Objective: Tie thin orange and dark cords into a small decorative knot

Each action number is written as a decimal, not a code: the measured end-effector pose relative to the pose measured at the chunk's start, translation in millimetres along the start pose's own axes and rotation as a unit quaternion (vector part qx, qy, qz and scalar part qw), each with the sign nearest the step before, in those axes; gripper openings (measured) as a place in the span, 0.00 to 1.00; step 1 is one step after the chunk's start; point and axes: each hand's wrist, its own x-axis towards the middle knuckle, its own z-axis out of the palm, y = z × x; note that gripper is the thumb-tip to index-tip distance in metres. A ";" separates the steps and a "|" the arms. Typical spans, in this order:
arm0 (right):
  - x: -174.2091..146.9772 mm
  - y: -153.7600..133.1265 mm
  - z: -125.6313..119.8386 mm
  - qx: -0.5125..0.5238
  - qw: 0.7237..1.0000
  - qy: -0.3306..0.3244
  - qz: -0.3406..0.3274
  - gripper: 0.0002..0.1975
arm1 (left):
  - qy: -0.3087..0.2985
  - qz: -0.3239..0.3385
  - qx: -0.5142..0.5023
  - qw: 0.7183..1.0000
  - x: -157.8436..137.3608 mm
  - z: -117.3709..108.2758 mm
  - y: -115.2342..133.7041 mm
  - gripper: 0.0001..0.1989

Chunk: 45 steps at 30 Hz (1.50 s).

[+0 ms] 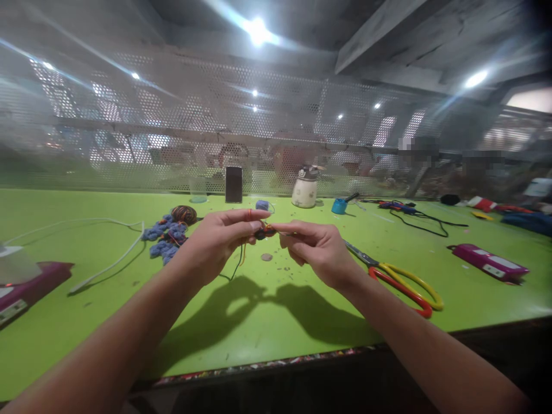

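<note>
Above the green table, my left hand [222,238] pinches a small crocheted piece [265,232] of dark and orange yarn. A strand of yarn loops over its index finger, and loose yarn ends hang below. My right hand [317,247] is closed around a thin crochet hook [287,233], mostly hidden by the fingers, its tip at the piece. Left of my left hand lie blue crocheted pieces [164,247] and a ball of dark multicoloured yarn [184,214]. Beyond my hands sits a small blue yarn ball [261,204]. Red-and-yellow-handled scissors [399,282] rest beside my right forearm.
Purple power strips [491,261] lie at right and far left, with a white cable [116,261] on the left. Along the back stand a phone [233,184], a clear cup [198,188], a cream jar [304,190] and a blue pot [339,206]. Behind rises a perforated metal screen [259,126].
</note>
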 end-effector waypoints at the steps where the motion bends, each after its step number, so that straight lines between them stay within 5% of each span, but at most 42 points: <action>1: -0.1 -0.1 0.1 -0.002 1.000 0.001 -0.005 0.16 | 0.005 0.004 0.008 1.000 0.6 0.0 -0.3 0.12; 8: -0.1 1.2 -0.3 0.012 1.000 -0.004 -0.018 0.17 | -0.010 0.028 0.039 0.999 3.3 -4.7 -7.7 0.17; 24: -0.5 2.8 2.5 0.020 0.995 0.023 0.091 0.14 | 0.024 0.054 0.151 0.987 2.0 5.3 -9.7 0.18; 32: 0.6 3.7 9.2 0.079 0.984 0.050 0.152 0.12 | 0.080 0.245 0.390 0.884 -1.7 17.7 -23.2 0.16; 34: -0.9 4.1 13.1 0.127 0.978 0.070 0.152 0.11 | 0.099 0.245 0.295 0.918 -2.8 20.5 -23.5 0.14; 37: -2.9 5.1 17.9 0.175 0.974 0.089 0.112 0.11 | 0.089 0.144 0.043 0.985 -3.6 22.0 -21.1 0.12; 40: -4.0 6.4 19.3 0.180 0.978 0.084 0.068 0.10 | 0.064 0.050 -0.115 0.990 -4.0 21.5 -17.2 0.13; 45: -6.4 6.2 18.4 0.132 0.988 0.071 -0.024 0.10 | 0.053 0.014 -0.211 0.976 -7.2 22.3 -9.8 0.13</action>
